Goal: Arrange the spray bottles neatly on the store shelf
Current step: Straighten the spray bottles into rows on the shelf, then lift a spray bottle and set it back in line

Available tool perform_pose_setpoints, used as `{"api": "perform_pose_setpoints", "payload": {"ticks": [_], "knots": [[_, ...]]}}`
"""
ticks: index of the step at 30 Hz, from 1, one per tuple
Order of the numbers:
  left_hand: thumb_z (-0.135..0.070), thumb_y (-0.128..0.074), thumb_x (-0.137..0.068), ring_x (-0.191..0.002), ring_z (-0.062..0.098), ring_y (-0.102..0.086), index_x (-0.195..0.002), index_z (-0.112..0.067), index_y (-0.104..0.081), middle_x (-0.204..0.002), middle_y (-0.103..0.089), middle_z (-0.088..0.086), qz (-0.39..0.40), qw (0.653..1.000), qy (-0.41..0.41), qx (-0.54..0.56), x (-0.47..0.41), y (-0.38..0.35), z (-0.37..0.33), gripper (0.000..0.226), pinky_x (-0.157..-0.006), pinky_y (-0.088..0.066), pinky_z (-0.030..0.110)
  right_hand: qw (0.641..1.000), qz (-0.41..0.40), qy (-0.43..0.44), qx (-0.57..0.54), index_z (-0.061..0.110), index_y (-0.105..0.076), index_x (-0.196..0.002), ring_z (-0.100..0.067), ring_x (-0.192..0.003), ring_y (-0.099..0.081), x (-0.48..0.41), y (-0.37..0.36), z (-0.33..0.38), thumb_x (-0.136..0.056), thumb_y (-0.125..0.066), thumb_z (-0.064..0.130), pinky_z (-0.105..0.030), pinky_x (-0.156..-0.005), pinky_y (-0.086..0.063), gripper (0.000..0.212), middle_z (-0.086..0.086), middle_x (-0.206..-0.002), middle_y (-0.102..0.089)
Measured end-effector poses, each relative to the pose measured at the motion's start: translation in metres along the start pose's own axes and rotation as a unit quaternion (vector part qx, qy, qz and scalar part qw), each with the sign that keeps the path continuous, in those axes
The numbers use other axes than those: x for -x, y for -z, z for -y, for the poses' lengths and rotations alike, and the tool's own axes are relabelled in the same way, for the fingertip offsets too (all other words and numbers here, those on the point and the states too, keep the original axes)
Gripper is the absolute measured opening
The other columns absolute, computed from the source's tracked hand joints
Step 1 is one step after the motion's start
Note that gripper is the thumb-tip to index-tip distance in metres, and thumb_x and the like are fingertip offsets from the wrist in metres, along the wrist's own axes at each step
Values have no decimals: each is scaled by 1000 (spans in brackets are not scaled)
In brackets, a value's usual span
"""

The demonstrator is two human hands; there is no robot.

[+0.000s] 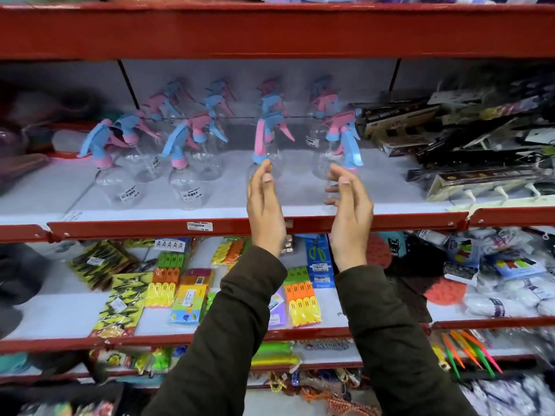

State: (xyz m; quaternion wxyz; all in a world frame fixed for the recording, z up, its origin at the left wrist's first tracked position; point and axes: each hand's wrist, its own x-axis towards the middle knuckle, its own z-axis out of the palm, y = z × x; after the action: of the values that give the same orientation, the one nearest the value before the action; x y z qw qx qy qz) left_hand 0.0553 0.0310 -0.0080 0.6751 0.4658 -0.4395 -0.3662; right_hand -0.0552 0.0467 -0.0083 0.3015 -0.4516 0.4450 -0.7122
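Observation:
Several clear spray bottles with pink and blue trigger heads stand in rows on the white shelf [390, 202]. At the front stand a bottle at the left [118, 187], one beside it [187, 187], one in the middle [260, 145] and one at the right [345, 145]. My left hand [264, 205] is raised just in front of the middle bottle, fingertips at its neck, fingers apart. My right hand [348, 211] is just in front of the right bottle, fingers curled loosely. Both hands hide the lower bodies of those bottles; I cannot tell whether they touch them.
Black packaged goods [468, 139] are piled at the right of the same shelf. Dark soft items [27, 139] lie at its left. A red shelf beam [270, 31] runs overhead. The shelf below [45, 322] holds packs of pegs [301, 301], scissors and scrubbers.

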Motion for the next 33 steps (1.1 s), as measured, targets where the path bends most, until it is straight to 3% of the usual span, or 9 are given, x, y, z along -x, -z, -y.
{"api": "perform_pose_setpoints", "payload": {"ticks": [5, 7, 9, 11, 18, 22, 25, 29, 33], "knots": [[-27, -32, -109, -107, -39, -34, -148, -15, -45, -142, -38, -9, -12, 998, 32, -61, -38, 34, 10, 43, -89, -20, -13, 991, 96, -78, 50, 34, -67, -116, -16, -126, -61, -3, -63, -20, -92, -44, 47, -43, -112, -49, 36, 3, -131, -68], [-28, -29, -109, -129, -19, -38, -150, -15, -42, -150, -39, -1, 8, 996, 59, -72, -55, 41, 9, 45, -102, -18, -4, 985, 103, -122, 63, 28, -66, -124, -19, -133, -56, -12, -84, -26, -92, -44, 49, -44, -117, -43, 44, 1, -139, -64], [-32, -27, -108, -149, 14, -34, -152, -15, -41, -159, -37, 7, 39, 991, 105, -70, -69, 44, 2, 49, -122, -21, 23, 978, 105, -168, 59, 20, -64, -131, -22, -136, -54, -22, -98, -30, -98, -44, 45, -43, -118, -42, 46, -3, -143, -62], [-38, -25, -107, -149, 23, -36, -149, -17, -45, -160, -40, 8, 76, 985, 143, -67, -80, 44, 2, 51, -120, -29, 34, 974, 110, -186, 68, 21, -64, -129, -25, -135, -55, -28, -105, -32, -98, -41, 44, -46, -118, -42, 45, -7, -144, -61], [-31, -25, -109, -92, -2, -60, -118, -25, -58, -105, -65, -11, 135, 976, 171, -30, -75, 50, 4, 35, -70, -48, 5, 979, 99, -162, 79, 24, -66, -122, -21, -124, -60, -22, -94, -30, -100, -41, 45, -48, -116, -44, 40, -1, -124, -66], [-55, -31, -97, -137, 18, -51, -136, -26, -58, -149, -54, 4, 150, 975, 158, -40, -58, 54, 9, 56, -120, -37, 36, 983, 98, -141, 71, 31, -67, -113, -14, -122, -62, -12, -79, -31, -97, -42, 41, -46, -117, -44, 31, 8, -119, -69], [-63, -35, -88, -140, 22, -49, -141, -23, -56, -151, -52, 6, 147, 976, 159, -25, -51, 56, 8, 69, -124, -32, 46, 983, 104, -137, 63, 29, -67, -114, -2, -114, -63, -8, -71, -32, -103, -42, 30, -42, -117, -44, 28, 17, -113, -69], [-75, -37, -72, -142, 21, -47, -144, -25, -53, -154, -49, 4, 144, 976, 160, -38, -45, 55, 4, 89, -124, -31, 46, 979, 124, -144, 70, 23, -66, -128, -14, -132, -57, -3, -71, -25, -99, -45, 38, -43, -121, -40, 39, 4, -136, -66], [-45, -36, -102, -138, 7, -40, -149, -21, -47, -159, -42, 3, 129, 985, 94, -61, -32, 62, -7, 54, -123, -28, 33, 990, 71, -84, 88, 21, -65, -130, 5, -121, -53, 11, -65, -19, -104, -45, 33, -10, -105, -38, 34, 3, -140, -60]]}}
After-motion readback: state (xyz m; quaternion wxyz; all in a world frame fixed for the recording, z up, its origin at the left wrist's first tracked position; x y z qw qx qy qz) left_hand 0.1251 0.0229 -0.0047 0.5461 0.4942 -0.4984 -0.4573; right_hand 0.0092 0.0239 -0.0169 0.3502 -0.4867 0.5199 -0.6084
